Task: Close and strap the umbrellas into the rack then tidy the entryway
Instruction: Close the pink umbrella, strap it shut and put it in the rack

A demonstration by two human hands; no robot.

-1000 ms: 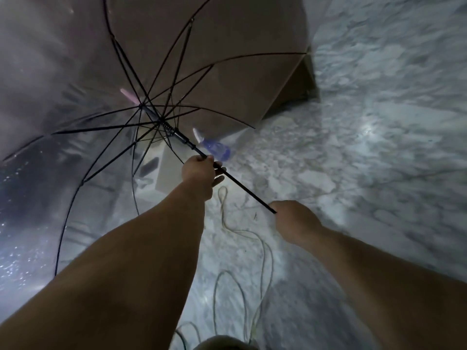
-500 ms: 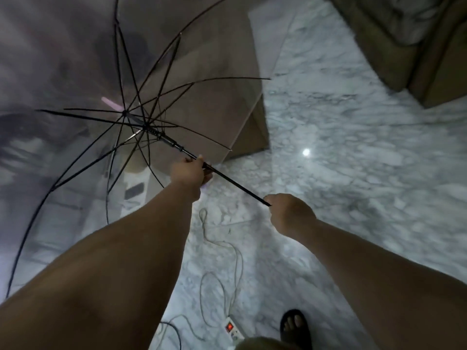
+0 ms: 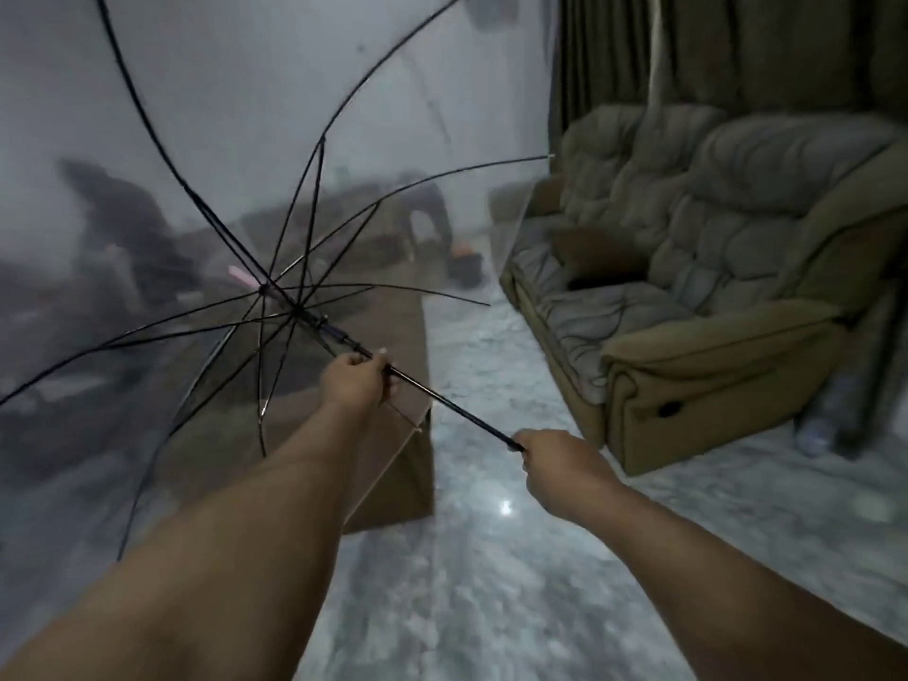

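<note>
A transparent umbrella [image 3: 206, 140] with black ribs is spread open across the left half of the view, its pink tip pointing away from me. Its thin black shaft [image 3: 442, 400] runs down to the right. My left hand [image 3: 356, 380] is closed around the shaft just below the runner. My right hand [image 3: 555, 464] grips the handle end of the shaft, lower and to the right. No rack is in view.
A padded beige recliner sofa [image 3: 688, 287] stands at the right before dark curtains [image 3: 712, 51]. A brown cabinet or box [image 3: 393, 459] sits behind the umbrella's lower edge. Marble floor [image 3: 491, 557] runs between them. Blurred furniture shows through the canopy.
The view has tilted up from the floor to the room, so the sofa and curtains now show. The cable and power strip have left the view. Both hands keep their hold on the shaft.
</note>
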